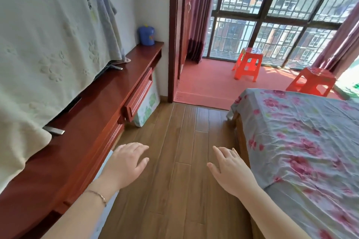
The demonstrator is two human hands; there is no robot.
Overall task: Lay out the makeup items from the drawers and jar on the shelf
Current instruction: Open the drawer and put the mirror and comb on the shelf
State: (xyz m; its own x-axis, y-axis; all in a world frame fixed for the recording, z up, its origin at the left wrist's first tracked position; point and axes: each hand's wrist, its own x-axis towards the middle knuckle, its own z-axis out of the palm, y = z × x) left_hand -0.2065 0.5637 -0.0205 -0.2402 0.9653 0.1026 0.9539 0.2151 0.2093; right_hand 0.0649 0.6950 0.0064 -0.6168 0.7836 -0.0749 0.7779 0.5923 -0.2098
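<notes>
The long red shelf (93,114) runs along my left, a cloth-covered screen (42,44) standing on it. Its drawer (138,94) sits slightly pulled out on the front, and the blue jar (146,35) stands at the shelf's far end. My left hand (126,163) hovers just off the shelf's near edge, fingers spread and empty. My right hand (228,169) is apart from it, also empty, farther from the shelf. I judge nothing is laid out yet; next I must reach the drawer.
</notes>
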